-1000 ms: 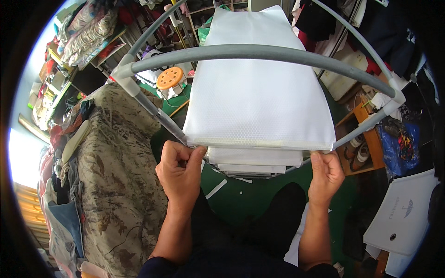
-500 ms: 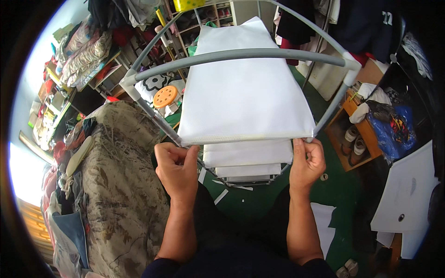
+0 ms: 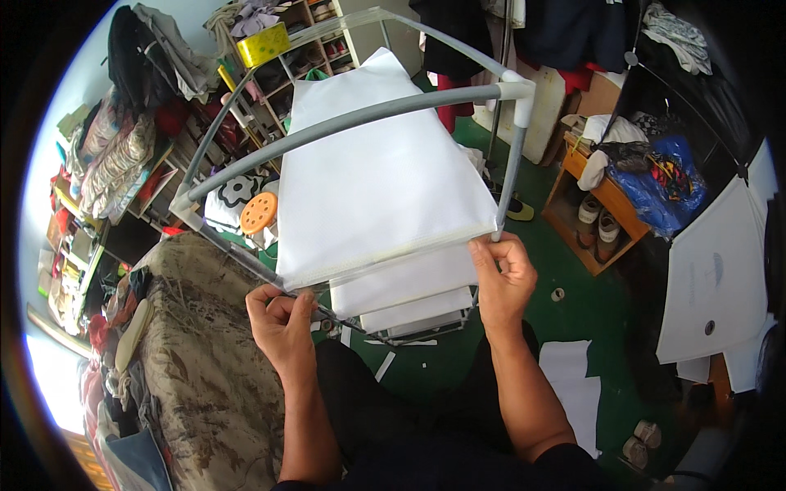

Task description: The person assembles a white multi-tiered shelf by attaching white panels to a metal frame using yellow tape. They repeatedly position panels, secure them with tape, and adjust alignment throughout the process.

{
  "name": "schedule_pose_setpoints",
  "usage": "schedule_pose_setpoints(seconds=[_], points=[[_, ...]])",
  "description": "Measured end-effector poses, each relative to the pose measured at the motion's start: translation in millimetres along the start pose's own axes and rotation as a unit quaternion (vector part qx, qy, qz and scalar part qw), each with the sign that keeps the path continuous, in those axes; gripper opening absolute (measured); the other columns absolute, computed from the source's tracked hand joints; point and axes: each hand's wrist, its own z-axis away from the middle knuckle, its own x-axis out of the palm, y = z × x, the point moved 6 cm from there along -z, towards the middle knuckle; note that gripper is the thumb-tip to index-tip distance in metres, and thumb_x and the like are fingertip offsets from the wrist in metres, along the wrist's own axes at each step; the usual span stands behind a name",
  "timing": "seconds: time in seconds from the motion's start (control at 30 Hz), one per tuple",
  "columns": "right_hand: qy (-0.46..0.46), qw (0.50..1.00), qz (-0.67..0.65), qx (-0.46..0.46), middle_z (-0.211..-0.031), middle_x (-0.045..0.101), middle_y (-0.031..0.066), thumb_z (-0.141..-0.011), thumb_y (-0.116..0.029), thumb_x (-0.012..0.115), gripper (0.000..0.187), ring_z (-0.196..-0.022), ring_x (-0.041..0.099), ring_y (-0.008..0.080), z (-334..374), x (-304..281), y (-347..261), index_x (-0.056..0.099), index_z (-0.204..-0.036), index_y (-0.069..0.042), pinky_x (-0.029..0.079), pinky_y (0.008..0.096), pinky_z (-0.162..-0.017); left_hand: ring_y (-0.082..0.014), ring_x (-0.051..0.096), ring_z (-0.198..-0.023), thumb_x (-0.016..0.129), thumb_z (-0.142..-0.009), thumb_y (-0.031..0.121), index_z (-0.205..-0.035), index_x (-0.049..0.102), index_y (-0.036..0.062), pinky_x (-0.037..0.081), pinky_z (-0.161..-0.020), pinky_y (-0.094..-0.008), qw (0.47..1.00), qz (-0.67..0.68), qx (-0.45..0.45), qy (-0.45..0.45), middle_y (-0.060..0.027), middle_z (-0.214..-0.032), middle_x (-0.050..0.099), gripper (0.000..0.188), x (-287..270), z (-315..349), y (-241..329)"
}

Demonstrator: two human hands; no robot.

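A smooth white sheet (image 3: pixel 377 180) lies across a rack of grey pipes (image 3: pixel 352 123) with white corner joints (image 3: pixel 514 87). Its near edge runs between my two hands. At the near left corner, my left hand (image 3: pixel 285 331) is closed, thumb and bent fingers pinching the edge. My right hand (image 3: pixel 506 282) pinches the near right corner beside an upright pipe, its thumb on top. What lies between the fingertips is partly hidden. Below, more white layers (image 3: pixel 401 286) of the rack show in steps.
On my left stands a bulky thing under a camouflage cover (image 3: pixel 205 352). An orange round stool (image 3: pixel 259 213) is beyond the rack's left side. To the right are a wooden shoe cabinet (image 3: pixel 602 217) and a white panel (image 3: pixel 712 278). White scraps (image 3: pixel 569 385) lie on the green floor.
The whole view has shifted and tilted, so rack and hands appear further left, the left side lower. Both hands stay at the sheet's near corners.
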Motion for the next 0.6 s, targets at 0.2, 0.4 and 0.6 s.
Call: schedule_pose_setpoints(seconds=[0.2, 0.4, 0.6], points=[[0.011, 0.994, -0.1, 0.036, -0.109, 0.062, 0.0104, -0.085, 0.002, 0.074, 0.017, -0.096, 0.058, 0.0137, 7, -9, 7, 0.06, -0.094, 0.001, 0.048, 0.0269, -0.083, -0.006, 0.056, -0.064, 0.069, -0.089, -0.002, -0.107, 0.046, 0.0069, 0.039, -0.061, -0.02, 0.996, 0.079, -0.027, -0.023, -0.0023, -0.072, 0.064, 0.03, 2, -3, -7], [-0.075, 0.972, -0.163, 0.152, -0.102, 0.057, 0.0078, -0.089, 0.0, 0.069, 0.024, -0.084, 0.054, 0.0093, 73, 2, 20, 0.056, -0.108, 0.0, 0.046, 0.0248, -0.074, -0.0067, 0.055, -0.067, 0.069, -0.091, 0.001, -0.094, 0.052, 0.0067, 0.04, -0.06, -0.0197, 0.985, 0.169, -0.034, -0.024, -0.001, -0.077, 0.061, 0.018, 1, 2, -11], [-0.252, 0.809, -0.394, 0.355, -0.127, 0.057, 0.0153, -0.087, -0.015, 0.075, 0.055, -0.079, 0.055, 0.0135, 84, 95, 9, 0.05, -0.134, -0.002, 0.046, 0.0273, -0.068, -0.0046, 0.056, -0.068, 0.071, -0.09, 0.003, -0.092, 0.058, 0.0047, 0.04, -0.061, -0.0178, 0.974, 0.209, -0.091, -0.014, -0.0023, -0.08, 0.065, 0.013, -2, 9, -25]])
